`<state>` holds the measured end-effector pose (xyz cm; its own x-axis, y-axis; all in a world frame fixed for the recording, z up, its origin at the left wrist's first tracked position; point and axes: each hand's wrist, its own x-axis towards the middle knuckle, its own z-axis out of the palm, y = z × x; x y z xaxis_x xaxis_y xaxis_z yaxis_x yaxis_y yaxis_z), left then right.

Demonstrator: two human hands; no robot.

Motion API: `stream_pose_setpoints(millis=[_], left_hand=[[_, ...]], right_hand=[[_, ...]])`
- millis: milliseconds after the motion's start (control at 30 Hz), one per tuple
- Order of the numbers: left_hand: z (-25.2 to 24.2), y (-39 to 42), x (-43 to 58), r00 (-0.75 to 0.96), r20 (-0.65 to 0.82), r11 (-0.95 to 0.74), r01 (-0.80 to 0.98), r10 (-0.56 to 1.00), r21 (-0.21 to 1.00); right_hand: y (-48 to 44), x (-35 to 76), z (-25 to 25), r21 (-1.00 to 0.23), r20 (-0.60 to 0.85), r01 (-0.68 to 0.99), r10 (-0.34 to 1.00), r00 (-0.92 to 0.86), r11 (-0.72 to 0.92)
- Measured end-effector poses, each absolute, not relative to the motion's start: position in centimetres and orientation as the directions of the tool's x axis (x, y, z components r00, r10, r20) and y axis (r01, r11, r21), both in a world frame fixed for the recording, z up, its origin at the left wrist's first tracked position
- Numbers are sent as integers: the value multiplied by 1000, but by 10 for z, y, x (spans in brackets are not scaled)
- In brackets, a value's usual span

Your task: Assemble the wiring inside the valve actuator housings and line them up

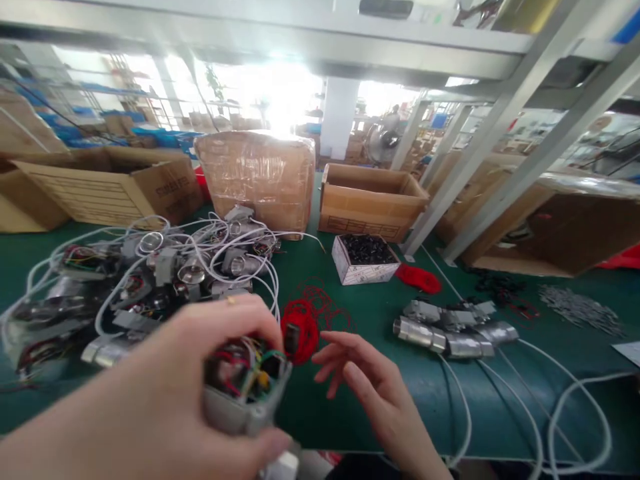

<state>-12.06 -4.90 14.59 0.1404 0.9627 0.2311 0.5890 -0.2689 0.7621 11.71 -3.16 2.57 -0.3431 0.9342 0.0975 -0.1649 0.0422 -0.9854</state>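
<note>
My left hand (200, 373) is wrapped round a grey motorized valve housing (240, 410), open at the top, with coloured wires and dark parts inside. Some of its lower part is hidden by the hand, and there is motion blur. A small dark block (291, 338) shows by my left fingertips; what supports it I cannot tell. To its right, my right hand (370, 393) hovers above the table with fingers apart and nothing in them. Behind, a bundle of red wire (303, 320) lies on the green table (345, 427).
Metal valves with white cables (195, 270) are heaped at the left. Several more valves (455, 333) lie at the right. A white box of black parts (365, 260) stands mid-table, with cardboard boxes (257, 180) behind. Slanted metal posts (500, 133) rise at the right.
</note>
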Motion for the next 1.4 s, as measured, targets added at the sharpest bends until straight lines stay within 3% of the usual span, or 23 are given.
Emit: stream_pose_setpoints(millis=[67, 167, 233, 400, 600, 700, 867, 967, 1100, 1200, 1267, 1333, 1400], left_hand=[[130, -49, -86, 362, -72, -167, 588, 929, 792], [111, -36, -53, 394, -282, -1, 584, 875, 812], [99, -25, -39, 365, -222, -43, 595, 904, 803], [62, -14, -4, 313, 131, -315, 668, 941, 674], [23, -24, 29, 240, 337, -408, 656, 910, 635], [19, -28, 28, 197, 333, -379, 632, 922, 676], [29, -23, 1, 234, 121, -226, 497, 965, 838], [30, -18, -14, 336, 8, -157, 419, 942, 894], [19, -25, -15, 394, 34, -207, 405, 919, 890], [9, -39, -3, 264, 188, -294, 457, 946, 840], [3, -47, 6, 177, 270, -322, 509, 947, 798], [0, -52, 13, 112, 311, -319, 561, 944, 764], [1, -57, 16, 77, 308, -291, 598, 948, 747]], right_hand=[[-43, 120, 23, -961, -10, -238, 881, -473, -139], [-57, 136, 16, -933, -120, -232, 846, -520, -276], [-63, 149, 13, -950, -124, -203, 883, -452, -237], [-69, 161, 1, -999, -37, 12, 968, -247, -35], [-65, 156, -34, -933, 197, 332, 971, 138, 142], [-61, 162, -34, -915, 233, 366, 962, 144, 167], [-46, 171, -20, -991, 114, 71, 994, 1, 113], [-39, 176, -19, -995, 100, -5, 983, -156, 101], [-44, 188, -21, -964, 183, 175, 976, -117, 201], [-63, 192, -23, -886, 299, 372, 954, 6, 275], [-79, 185, -28, -824, 357, 464, 934, -22, 326], [-93, 173, -39, -784, 373, 518, 927, -48, 342], [-101, 159, -52, -776, 384, 553, 922, 37, 301]])
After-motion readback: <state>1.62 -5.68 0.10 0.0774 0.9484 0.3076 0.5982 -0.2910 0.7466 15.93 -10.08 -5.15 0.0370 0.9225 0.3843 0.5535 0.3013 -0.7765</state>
